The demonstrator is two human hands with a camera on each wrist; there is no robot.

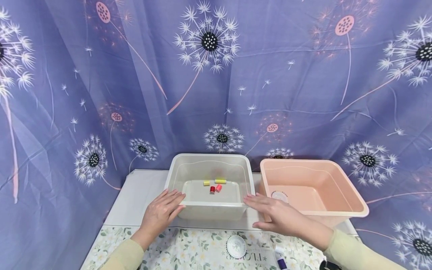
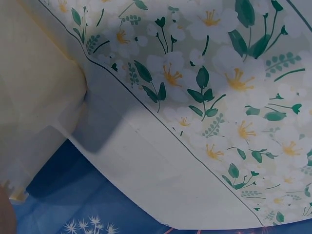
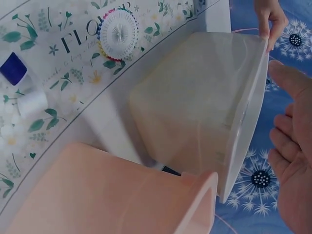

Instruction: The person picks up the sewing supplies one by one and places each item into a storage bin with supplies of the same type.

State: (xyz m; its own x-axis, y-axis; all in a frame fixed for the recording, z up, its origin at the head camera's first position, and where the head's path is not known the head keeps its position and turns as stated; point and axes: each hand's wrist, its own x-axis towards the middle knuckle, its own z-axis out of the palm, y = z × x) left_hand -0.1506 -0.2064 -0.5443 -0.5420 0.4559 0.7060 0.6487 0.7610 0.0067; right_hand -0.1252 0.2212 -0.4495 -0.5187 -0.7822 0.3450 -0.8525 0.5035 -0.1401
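A translucent white bin (image 1: 212,212) stands between both hands, holding yellow thread spools (image 1: 220,181), a red spool (image 1: 212,190) and a pink spool (image 1: 218,188). My left hand (image 1: 162,208) rests at the bin's front left corner, fingers extended over the rim and thumb along the front. At the front right corner, my right hand (image 1: 278,213) has its fingertips at the rim, fingers mostly straight, thumb apart. The right wrist view shows the right palm (image 3: 297,151) beside the bin. Only cloth and a bin's side show in the left wrist view.
A peach bin (image 1: 347,187) with a pin wheel (image 1: 279,195) in it stands to the right. Nearer me on the floral cloth lie another pin wheel (image 1: 236,246), a white spool (image 1: 279,249) and a purple spool (image 1: 281,263). A dandelion curtain (image 1: 270,82) hangs behind.
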